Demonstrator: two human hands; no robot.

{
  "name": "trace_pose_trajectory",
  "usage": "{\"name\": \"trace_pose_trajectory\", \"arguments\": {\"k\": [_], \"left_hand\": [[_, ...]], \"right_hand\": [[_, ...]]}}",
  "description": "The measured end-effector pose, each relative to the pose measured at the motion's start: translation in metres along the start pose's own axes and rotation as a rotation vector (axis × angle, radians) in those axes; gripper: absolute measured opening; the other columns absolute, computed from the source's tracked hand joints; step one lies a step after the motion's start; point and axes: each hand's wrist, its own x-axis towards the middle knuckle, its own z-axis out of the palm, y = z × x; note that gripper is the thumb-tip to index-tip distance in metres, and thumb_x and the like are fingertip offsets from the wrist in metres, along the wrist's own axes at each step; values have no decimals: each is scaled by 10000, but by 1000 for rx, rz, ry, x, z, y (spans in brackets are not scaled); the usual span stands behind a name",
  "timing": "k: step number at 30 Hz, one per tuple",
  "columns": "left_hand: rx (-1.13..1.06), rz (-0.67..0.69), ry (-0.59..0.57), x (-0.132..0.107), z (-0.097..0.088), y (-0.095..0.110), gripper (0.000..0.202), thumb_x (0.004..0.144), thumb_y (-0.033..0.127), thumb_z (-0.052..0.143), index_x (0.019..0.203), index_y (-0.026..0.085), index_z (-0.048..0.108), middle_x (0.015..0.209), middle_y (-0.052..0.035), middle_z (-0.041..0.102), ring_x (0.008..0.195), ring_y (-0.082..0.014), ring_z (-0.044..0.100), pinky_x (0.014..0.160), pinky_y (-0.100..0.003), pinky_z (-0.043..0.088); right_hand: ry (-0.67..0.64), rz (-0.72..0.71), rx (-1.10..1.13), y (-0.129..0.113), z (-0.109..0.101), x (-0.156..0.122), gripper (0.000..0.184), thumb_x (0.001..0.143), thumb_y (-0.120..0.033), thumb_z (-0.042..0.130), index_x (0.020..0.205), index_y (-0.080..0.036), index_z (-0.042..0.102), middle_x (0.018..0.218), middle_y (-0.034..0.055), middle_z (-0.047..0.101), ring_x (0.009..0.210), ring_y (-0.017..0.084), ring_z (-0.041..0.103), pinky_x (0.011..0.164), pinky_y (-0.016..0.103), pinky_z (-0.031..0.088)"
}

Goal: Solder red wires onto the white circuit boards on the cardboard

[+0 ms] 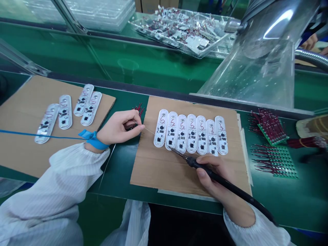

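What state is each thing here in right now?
Left hand: pinching a thin wire.
Thin solder wire: held out toward the boards.
Right hand: gripping the iron like a pen.
Soldering iron: tip down at the second board's lower end.
Seven white boards: lying side by side on cardboard.
Four white boards: lying on another cardboard sheet.
Blue wrist strap: fastened, cord trailing away.

The left hand [119, 128] hovered near the middle of the frame, back upward, its fingers [134, 119] curled and pinched against the thumb. The right hand [214, 179] sat at lower right, its fingers [202, 176] closed in a pen-like grip. The left arm [51, 201] reached in from the lower left, the right arm [238, 212] from the bottom right.
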Motion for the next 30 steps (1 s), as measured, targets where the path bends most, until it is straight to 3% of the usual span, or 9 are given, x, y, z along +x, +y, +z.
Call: {"name": "trace_pose_trajectory", "arguments": {"k": [4, 9, 15, 30], "left_hand": [[14, 1, -23, 0, 0, 1, 183, 951, 288, 668, 787, 235, 605, 616, 73, 413, 531, -120, 366, 548, -302, 329], [12, 2, 8, 0, -4, 0, 173, 951, 269, 670, 799, 225, 600, 653, 60, 459, 532, -109, 356, 533, -284, 316], [1, -36, 62, -1, -12, -3, 149, 947, 262, 668, 823, 216, 598, 687, 52, 480, 551, -108, 363, 534, -263, 325], [-18, 57, 34, 1, -6, -6, 148, 952, 172, 665, 816, 194, 610, 679, 68, 469, 537, -80, 349, 514, -236, 290]], "right_hand": [[-29, -6, 6, 2, 0, -1, 102, 1087, -388, 712, 1117, -292, 700, 936, 29, 830, 787, 219, 832, 687, 318, 666], [75, 50, 131, -1, 1, -8, 131, 1101, -407, 693, 1151, -286, 688, 965, 32, 799, 830, 204, 810, 728, 307, 660], [107, 172, 100, -16, 17, -4, 129, 1091, -380, 695, 1191, -301, 681, 1010, 19, 781, 851, 193, 798, 764, 317, 648], [23, 77, 92, -16, 22, 8, 56, 1057, -288, 690, 1111, -291, 675, 887, -17, 775, 711, 155, 756, 641, 248, 596]]}}
